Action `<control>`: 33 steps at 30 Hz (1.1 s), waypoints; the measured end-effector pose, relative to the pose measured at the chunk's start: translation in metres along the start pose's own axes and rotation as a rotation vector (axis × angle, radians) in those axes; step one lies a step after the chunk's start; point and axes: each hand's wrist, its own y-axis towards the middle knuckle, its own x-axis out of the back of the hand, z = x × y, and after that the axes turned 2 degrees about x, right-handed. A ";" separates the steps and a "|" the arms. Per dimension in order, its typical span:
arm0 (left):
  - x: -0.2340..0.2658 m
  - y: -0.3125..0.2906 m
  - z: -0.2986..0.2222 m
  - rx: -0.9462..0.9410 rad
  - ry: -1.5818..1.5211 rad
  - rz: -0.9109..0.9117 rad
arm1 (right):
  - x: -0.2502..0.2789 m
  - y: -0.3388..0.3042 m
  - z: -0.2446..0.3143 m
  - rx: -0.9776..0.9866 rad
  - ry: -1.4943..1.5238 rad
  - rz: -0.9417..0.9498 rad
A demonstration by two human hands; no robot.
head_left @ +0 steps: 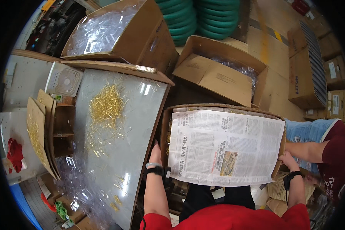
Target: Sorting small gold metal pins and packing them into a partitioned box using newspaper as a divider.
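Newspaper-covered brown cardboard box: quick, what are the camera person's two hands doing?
Left hand: at the left side of the brown cardboard box; whether closed, it cannot be told.
Right hand: closed, holding the box's right edge.

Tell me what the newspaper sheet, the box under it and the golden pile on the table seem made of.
Newspaper sheet: thin newsprint, matte, judging by its printed columns.
Box: likely cardboard, dull, from its plain brown walls.
Golden pile: slender pieces, probably metal or metal-coated, given their bright glints.
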 end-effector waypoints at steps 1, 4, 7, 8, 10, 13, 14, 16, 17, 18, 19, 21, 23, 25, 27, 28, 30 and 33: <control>-0.020 0.006 -0.012 0.046 -0.098 0.091 | 0.005 0.004 -0.012 -0.016 0.004 -0.027; -0.025 0.020 -0.028 0.137 0.076 0.055 | 0.008 0.009 -0.021 0.014 -0.087 -0.049; -0.040 0.022 -0.033 0.145 0.191 0.195 | 0.008 0.012 -0.029 -0.066 0.007 -0.080; -0.028 0.039 -0.022 0.061 0.298 0.108 | 0.002 0.017 -0.025 -0.057 0.014 -0.072; -0.031 0.046 -0.011 0.082 0.165 0.176 | 0.008 0.018 -0.030 -0.090 -0.010 -0.070; -0.065 0.035 -0.018 0.144 -0.020 0.232 | 0.026 0.013 -0.056 -0.103 0.006 -0.105; -0.062 0.035 -0.018 0.175 -0.001 0.198 | 0.022 0.007 -0.047 -0.109 0.008 -0.106; 0.052 0.114 0.032 0.214 -0.062 0.171 | -0.010 0.004 0.017 -0.085 -0.216 -0.087; 0.070 0.134 0.044 0.219 -0.058 0.188 | -0.007 0.004 0.008 -0.093 -0.217 -0.103; 0.083 0.143 0.047 0.186 -0.018 0.191 | -0.010 0.011 -0.001 -0.072 -0.149 -0.077; 0.087 0.147 0.047 0.153 0.021 0.192 | -0.011 0.018 -0.006 -0.052 -0.082 -0.048; -0.031 0.093 0.007 0.286 0.040 0.222 | 0.010 -0.012 -0.019 -0.194 -0.123 -0.130; 0.034 0.118 0.030 0.128 -0.021 0.207 | -0.012 0.004 -0.009 -0.130 -0.128 -0.068; 0.044 0.111 0.034 0.221 -0.154 0.306 | -0.020 -0.008 -0.011 -0.027 -0.078 -0.034; -0.034 0.050 -0.002 0.378 0.040 0.132 | -0.014 -0.033 -0.037 0.117 0.064 -0.257; -0.004 0.047 0.005 0.296 0.097 0.124 | -0.035 -0.050 -0.011 0.142 0.212 -0.292; -0.002 0.034 0.004 0.172 0.216 0.175 | -0.065 -0.070 -0.037 0.232 0.203 -0.607; -0.014 0.007 -0.001 0.093 0.156 0.126 | -0.115 -0.131 -0.087 0.238 0.168 -0.860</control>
